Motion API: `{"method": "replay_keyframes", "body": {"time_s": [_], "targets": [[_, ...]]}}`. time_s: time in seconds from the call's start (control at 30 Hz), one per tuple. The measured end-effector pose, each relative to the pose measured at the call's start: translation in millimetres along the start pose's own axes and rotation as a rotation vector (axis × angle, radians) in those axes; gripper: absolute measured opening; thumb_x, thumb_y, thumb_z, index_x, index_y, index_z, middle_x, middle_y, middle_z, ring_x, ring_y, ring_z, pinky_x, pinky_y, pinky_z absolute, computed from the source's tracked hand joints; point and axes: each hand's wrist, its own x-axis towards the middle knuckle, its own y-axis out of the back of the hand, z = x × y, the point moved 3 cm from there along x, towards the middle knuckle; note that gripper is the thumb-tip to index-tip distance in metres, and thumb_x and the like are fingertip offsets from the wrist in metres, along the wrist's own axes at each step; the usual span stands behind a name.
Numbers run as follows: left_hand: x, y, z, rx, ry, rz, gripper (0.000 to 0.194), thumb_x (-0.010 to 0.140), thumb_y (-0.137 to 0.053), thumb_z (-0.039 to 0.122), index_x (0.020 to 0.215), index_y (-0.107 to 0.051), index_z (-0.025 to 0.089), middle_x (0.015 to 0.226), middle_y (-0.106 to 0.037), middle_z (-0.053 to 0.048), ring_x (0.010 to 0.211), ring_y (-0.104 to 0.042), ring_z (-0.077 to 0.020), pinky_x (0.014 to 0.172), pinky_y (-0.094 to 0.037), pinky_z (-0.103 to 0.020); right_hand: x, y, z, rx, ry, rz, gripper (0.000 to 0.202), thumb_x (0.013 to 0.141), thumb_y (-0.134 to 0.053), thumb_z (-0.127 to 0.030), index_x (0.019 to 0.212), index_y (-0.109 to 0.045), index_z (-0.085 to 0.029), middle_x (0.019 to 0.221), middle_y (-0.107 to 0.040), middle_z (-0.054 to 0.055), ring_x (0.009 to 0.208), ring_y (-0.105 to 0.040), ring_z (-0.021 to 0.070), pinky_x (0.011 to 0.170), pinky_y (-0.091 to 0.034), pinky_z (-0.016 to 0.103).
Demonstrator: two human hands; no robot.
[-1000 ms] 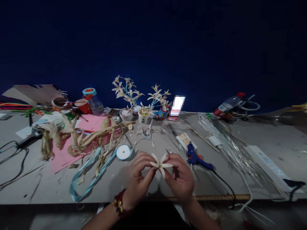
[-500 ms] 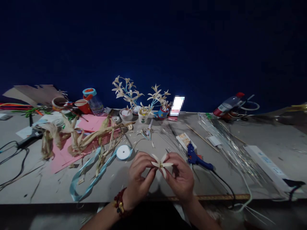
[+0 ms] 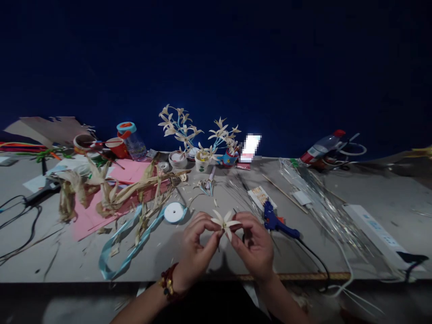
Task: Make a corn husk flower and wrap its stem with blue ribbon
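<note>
A cream flower (image 3: 225, 223) with several narrow petals, which looks made of dried husk, is held up over the table's front edge. My left hand (image 3: 199, 240) pinches it from below and the left between thumb and fingers; a short dark stem pokes out under the fingertips. On the other side, my right hand (image 3: 253, 243) has its thumb and fingers closed at the right-hand petals. A blue glue gun (image 3: 280, 222) lies just right of my right hand. Left of my left hand sits a white spool (image 3: 174, 212) of light-blue ribbon (image 3: 130, 252).
Dried husks (image 3: 108, 193) lie over pink paper (image 3: 87, 216) at left. Behind stand cups holding flower branches (image 3: 180, 126), beside a lit phone (image 3: 250, 147). Wires (image 3: 330, 211), a power strip (image 3: 374, 231) and a tilted bottle (image 3: 322, 146) are at right.
The flower has turned to face the camera more and shifted slightly left. My left fingers still pinch it, while the right fingertips have moved a little along its petals.
</note>
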Motion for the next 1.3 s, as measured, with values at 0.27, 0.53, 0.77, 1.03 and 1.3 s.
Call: {"method": "replay_keyframes", "body": {"time_s": [0.27, 0.53, 0.77, 1.03, 1.3], "targets": [[-1, -1.4, -4, -0.079, 0.114, 0.008, 0.014, 0.091, -0.063, 0.021, 0.076, -0.062, 0.020, 0.078, -0.065, -0.004, 0.079, -0.059, -0.0195, 0.074, -0.044, -0.030, 2, -6, 2, 0.010, -0.076, -0.009, 0.008, 0.086, -0.066, -0.014, 0.087, -0.066, -0.021, 0.086, -0.063, 0.004, 0.081, -0.063, 0.0191, 0.070, -0.053, 0.031], [-2, -0.9, -3, -0.050, 0.080, 0.002, 0.014, 0.091, -0.063, 0.017, 0.077, -0.062, 0.020, 0.077, -0.065, -0.003, 0.080, -0.057, -0.0189, 0.079, -0.043, -0.031, 4, -6, 1, 0.045, -0.077, -0.015, 0.005, 0.086, -0.065, -0.016, 0.088, -0.066, -0.021, 0.087, -0.063, 0.005, 0.080, -0.062, 0.0188, 0.066, -0.053, 0.030], [-1, -0.4, -1, -0.078, 0.103, 0.007, 0.016, 0.092, -0.064, 0.021, 0.076, -0.062, 0.020, 0.077, -0.064, -0.004, 0.079, -0.057, -0.0189, 0.075, -0.043, -0.030, 4, -4, -2, 0.049, -0.074, -0.015, 0.003, 0.087, -0.063, -0.019, 0.087, -0.066, -0.021, 0.084, -0.062, 0.005, 0.082, -0.063, 0.0204, 0.070, -0.054, 0.032], [-8, -7.4, -21, -0.562, 0.501, 0.052, 0.019, 0.080, -0.079, 0.032, 0.076, -0.067, 0.017, 0.078, -0.065, -0.003, 0.077, -0.059, -0.0165, 0.075, -0.045, -0.028, 4, -3, 1, 0.015, -0.110, 0.016, 0.004, 0.087, -0.065, -0.018, 0.088, -0.066, -0.021, 0.088, -0.064, 0.005, 0.085, -0.064, 0.0207, 0.072, -0.054, 0.032], [-5, -12.5, -19, -0.845, 0.675, 0.013, 0.022, 0.072, -0.086, 0.028, 0.069, -0.068, 0.016, 0.067, -0.062, 0.000, 0.072, -0.057, -0.0122, 0.073, -0.042, -0.023, 2, 3, 10, 0.020, -0.165, -0.014, 0.017, 0.098, -0.051, -0.018, 0.093, -0.067, -0.021, 0.090, -0.066, 0.004, 0.078, -0.064, 0.0173, 0.068, -0.052, 0.029]]}}
